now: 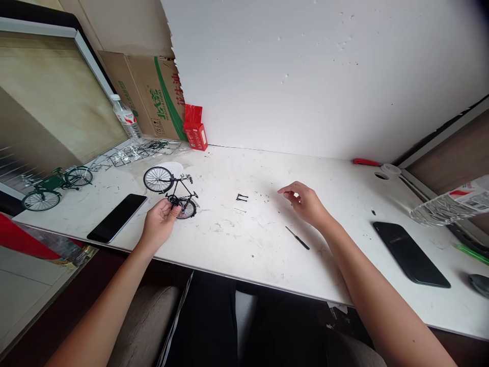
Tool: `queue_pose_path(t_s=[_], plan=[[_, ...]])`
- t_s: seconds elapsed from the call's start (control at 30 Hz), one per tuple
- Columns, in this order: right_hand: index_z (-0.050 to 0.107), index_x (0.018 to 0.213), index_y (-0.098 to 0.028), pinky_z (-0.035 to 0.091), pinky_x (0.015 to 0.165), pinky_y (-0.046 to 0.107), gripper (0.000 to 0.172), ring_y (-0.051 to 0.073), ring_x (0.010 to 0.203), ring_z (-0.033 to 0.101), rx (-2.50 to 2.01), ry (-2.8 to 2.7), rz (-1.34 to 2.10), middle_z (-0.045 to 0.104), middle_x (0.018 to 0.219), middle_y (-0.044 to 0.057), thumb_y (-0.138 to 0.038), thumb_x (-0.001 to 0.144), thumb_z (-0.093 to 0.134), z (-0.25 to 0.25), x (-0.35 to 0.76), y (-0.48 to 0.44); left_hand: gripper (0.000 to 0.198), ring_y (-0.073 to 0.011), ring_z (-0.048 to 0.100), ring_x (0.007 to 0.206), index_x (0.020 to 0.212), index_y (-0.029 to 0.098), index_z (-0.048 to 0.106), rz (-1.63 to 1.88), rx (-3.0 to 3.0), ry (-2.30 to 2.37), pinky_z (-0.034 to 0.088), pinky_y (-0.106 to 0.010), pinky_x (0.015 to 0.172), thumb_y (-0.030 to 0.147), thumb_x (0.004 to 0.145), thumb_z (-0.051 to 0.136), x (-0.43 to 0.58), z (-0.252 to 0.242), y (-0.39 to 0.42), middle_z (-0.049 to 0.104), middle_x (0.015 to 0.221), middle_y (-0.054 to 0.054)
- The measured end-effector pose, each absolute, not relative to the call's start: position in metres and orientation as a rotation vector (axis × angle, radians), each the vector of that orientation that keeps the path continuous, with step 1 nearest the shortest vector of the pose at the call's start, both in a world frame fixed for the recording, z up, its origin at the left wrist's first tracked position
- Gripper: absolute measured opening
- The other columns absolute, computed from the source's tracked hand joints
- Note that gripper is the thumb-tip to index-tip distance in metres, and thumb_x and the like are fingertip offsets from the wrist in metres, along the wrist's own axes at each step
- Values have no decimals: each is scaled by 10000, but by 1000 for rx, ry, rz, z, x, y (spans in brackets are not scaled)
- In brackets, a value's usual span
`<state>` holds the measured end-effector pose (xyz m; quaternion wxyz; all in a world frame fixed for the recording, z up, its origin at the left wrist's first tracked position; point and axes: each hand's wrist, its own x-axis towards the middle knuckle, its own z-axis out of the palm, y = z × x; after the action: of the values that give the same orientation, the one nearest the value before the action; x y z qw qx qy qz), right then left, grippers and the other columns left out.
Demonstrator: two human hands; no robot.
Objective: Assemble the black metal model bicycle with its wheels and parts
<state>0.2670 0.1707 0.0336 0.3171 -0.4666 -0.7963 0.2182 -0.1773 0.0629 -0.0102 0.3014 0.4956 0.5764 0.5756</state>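
Observation:
My left hand [159, 219] is closed around the lower part of a small black model bicycle [182, 189], near one wheel and the pedals. The bicycle's other wheel points up and to the left. Off to the right, my right hand [303, 201] hovers just above the table with its fingers apart, and I see nothing in them. Tiny dark parts [263, 194] lie beside its fingertips. Between my hands rest a small black frame-shaped part [242, 198] and a thin pin-like piece [240, 210]. Below my right hand lies a small dark-handled screwdriver-like tool [298, 238].
A green model bicycle [57, 186] stands at the left, near a black phone [116, 218]. Behind are part sprues [137, 153], a plastic bottle [126, 117], a red box [196, 133] and a cardboard carton [153, 97]. Another dark phone [410, 253] lies right.

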Motion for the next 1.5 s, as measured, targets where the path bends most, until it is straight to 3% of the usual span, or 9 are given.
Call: queue_pose_path(t_s=[0.1,0.33,0.5,0.73,1.2,1.5], plan=[[785,1149,-310,542,844,485,338,301,997,633,-1268,-2082,587,661,1075,115,-389,1060,469,32,268,171,516,-255,752,917,961,177,640,1530,1306,1533,629,-355,822,627,807,838,-178,-11,63,759,992,-124],[737,1018,-256,534,910,467,280,294,1083,619,-1361,-2069,581,666,1071,113,-274,1038,458,29,271,175,555,-269,763,1021,1044,160,652,1522,1301,1512,618,-383,945,620,803,847,-176,-12,64,771,1069,-150],[690,1111,-243,551,936,444,206,272,1118,664,-1375,-2019,655,727,1213,111,-346,1051,523,32,267,172,481,-261,766,979,995,181,635,1498,1313,1524,613,-364,914,585,828,838,-174,-9,62,766,996,-123],[724,1087,-247,578,832,402,212,234,924,712,-1360,-2078,784,781,1101,84,-410,1009,612,41,264,163,407,-205,727,840,865,225,557,1499,1343,1581,592,-300,809,478,807,871,-177,-15,63,694,837,-34],[766,1008,-245,590,800,403,231,234,885,712,-1332,-2094,712,788,1067,79,-451,974,668,39,265,165,392,-183,696,806,862,226,552,1493,1363,1603,565,-273,768,451,817,870,-178,-14,62,644,792,-2],[806,987,-245,564,833,425,214,251,925,694,-1416,-2214,647,780,1060,82,-383,942,649,38,266,165,403,-210,735,890,901,213,583,1476,1327,1596,580,-297,834,450,793,890,-176,-11,61,720,872,-35]])
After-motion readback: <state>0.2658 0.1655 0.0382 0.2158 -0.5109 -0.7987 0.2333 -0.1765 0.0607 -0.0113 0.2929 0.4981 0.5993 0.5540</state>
